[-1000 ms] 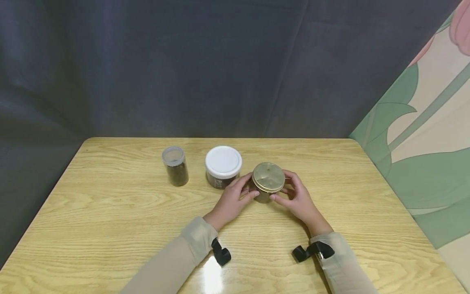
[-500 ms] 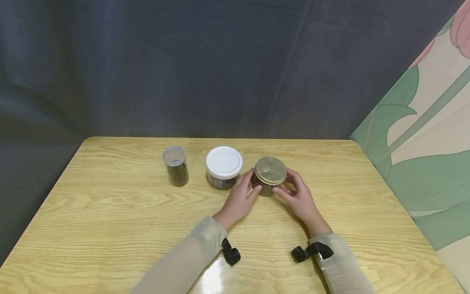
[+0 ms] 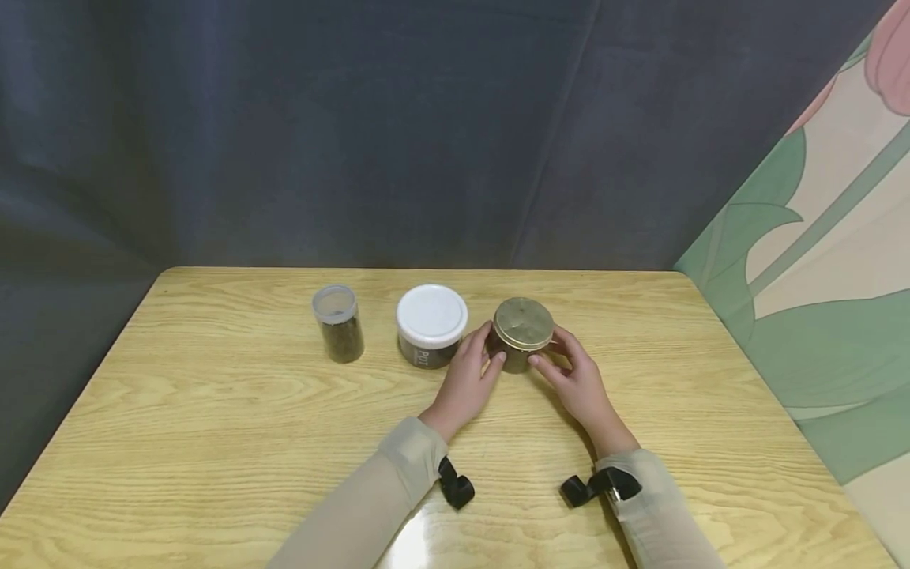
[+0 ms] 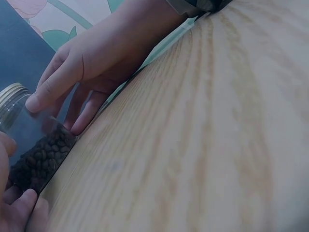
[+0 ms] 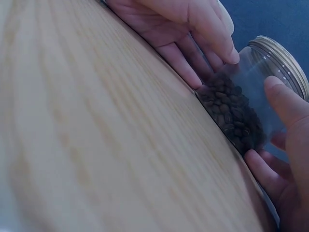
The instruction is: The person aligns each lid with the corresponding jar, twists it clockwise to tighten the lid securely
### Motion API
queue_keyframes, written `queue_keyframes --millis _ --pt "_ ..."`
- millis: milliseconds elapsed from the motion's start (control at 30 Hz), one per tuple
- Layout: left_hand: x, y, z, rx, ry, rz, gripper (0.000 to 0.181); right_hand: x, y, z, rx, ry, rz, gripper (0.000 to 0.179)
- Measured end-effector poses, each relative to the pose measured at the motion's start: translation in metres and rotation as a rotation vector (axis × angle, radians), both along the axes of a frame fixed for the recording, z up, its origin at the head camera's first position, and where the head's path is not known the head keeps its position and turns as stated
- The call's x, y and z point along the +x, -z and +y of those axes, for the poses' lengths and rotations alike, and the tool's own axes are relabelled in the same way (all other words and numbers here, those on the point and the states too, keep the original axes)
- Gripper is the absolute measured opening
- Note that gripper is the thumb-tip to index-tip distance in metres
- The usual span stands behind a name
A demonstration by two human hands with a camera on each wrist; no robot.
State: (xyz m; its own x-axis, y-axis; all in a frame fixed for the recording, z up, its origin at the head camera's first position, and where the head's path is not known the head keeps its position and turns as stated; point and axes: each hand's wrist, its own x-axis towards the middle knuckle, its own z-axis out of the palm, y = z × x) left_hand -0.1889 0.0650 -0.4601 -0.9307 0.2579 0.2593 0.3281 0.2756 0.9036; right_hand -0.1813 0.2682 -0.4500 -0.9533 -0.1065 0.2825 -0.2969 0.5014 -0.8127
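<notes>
A clear jar of dark coffee beans point(image 5: 231, 113) with a gold screw lid point(image 3: 524, 322) stands upright on the wooden table, right of the middle. My left hand point(image 3: 465, 383) grips its left side, thumb at the front and fingers round the side. From the right, my right hand point(image 3: 583, 387) holds it the same way. In the left wrist view the right hand's thumb touches the glass below the lid, and beans point(image 4: 43, 159) fill the lower part. The jar's far side is hidden in the head view.
Close to the left hand is a wide tub with a white lid point(image 3: 431, 314) and dark contents. Farther left stands a slim clear canister point(image 3: 343, 336) with dark contents. A dark curtain point(image 3: 391, 134) hangs behind the table; a flower-patterned surface point(image 3: 839, 316) is at right.
Both hands have slid the jar a short way toward the back of the table and slightly right. My left forearm has shifted right with it. The tub and canister stay in place.
</notes>
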Motion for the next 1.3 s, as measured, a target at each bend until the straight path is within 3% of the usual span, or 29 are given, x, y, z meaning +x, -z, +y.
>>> queue_keyframes --millis 200,400,500,967,1200,1300 --pt "0.0 -0.002 0.002 -0.012 -0.035 0.008 0.058 -0.002 -0.001 -0.006 -0.025 0.029 -0.019 0.06" --pt "-0.003 0.001 0.005 -0.025 -0.08 0.053 0.056 0.012 -0.034 -0.024 -0.017 0.038 -0.069 0.057" --pt "-0.003 0.0 0.004 -0.031 -0.079 0.058 0.056 0.014 -0.038 -0.025 -0.022 0.032 -0.071 0.056" --pt "-0.005 0.003 0.008 -0.132 -0.076 0.023 0.066 0.006 -0.028 -0.018 -0.093 0.016 -0.076 0.056" --pt "-0.001 0.005 0.003 -0.155 -0.061 -0.06 0.073 -0.014 0.007 -0.009 -0.177 -0.006 -0.094 0.058" --pt "0.004 0.003 -0.002 -0.163 -0.039 -0.082 0.075 -0.016 0.013 -0.01 -0.19 -0.017 -0.085 0.057"
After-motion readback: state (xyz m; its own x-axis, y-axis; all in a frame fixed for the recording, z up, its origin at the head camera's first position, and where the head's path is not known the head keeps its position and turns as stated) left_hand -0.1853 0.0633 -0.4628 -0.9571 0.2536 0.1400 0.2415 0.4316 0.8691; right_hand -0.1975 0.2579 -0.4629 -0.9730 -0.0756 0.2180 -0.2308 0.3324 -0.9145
